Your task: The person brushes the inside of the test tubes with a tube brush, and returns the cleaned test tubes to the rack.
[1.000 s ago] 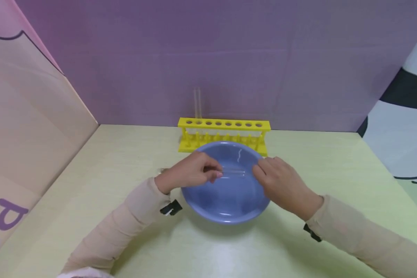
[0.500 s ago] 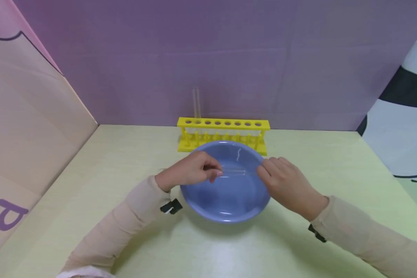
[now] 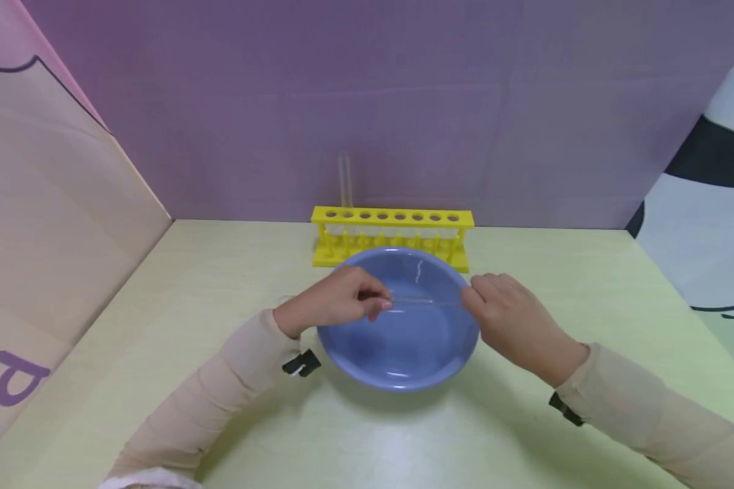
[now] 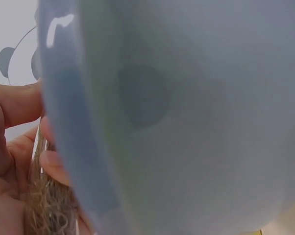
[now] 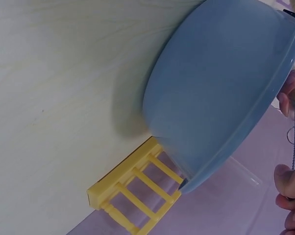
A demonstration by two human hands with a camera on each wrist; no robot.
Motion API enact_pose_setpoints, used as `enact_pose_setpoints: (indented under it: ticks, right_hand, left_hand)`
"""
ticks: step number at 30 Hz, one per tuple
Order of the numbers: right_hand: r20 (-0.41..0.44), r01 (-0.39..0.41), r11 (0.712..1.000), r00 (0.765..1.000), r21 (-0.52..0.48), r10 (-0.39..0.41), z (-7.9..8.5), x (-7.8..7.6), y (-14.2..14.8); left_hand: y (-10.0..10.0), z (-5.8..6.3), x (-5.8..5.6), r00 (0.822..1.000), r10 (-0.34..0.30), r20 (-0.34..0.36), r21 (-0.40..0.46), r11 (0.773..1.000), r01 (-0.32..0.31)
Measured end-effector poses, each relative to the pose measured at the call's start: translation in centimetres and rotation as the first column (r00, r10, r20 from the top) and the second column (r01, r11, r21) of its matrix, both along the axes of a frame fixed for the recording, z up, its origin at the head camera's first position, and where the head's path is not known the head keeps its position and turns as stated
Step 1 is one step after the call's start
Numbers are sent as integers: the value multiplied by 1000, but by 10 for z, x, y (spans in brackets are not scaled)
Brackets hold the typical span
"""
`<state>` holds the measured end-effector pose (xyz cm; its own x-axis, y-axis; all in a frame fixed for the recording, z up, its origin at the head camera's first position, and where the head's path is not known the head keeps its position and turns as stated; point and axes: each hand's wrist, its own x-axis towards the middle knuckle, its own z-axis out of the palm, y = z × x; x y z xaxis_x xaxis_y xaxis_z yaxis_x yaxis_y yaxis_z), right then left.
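Note:
My left hand pinches a clear glass test tube lying level above a blue basin. Its mouth points right. Brush bristles show inside the glass in the left wrist view. To the right, my right hand grips the handle end of this test tube brush, over the basin's right rim. A stretch of twisted wire spans the gap between tube and hand in the right wrist view. The handle's end is hidden within the right fingers.
Behind the basin stands a yellow test tube rack. One upright clear test tube is in it, near the left end. A purple backdrop rises at the pale table's far edge.
The right hand has moved right, away from the tube's mouth, and more brush wire shows between them. My left hand and the tube stay nearly still.

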<state>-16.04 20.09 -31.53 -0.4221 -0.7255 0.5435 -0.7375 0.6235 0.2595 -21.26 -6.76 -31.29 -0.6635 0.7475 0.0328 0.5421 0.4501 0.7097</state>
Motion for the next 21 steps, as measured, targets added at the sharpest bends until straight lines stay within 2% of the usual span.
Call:
enact_pose_setpoints:
  ticks: [12, 21]
  right_hand:
    - [51, 46, 999, 998, 20, -47, 0, 1, 7]
    - [53, 74, 997, 996, 37, -76, 0, 1, 11]
  left_hand:
    - [-1, 0, -1, 1000, -3, -3, -6, 1000, 3]
    - [-3, -1, -1, 1000, -2, -1, -13, 1000, 2]
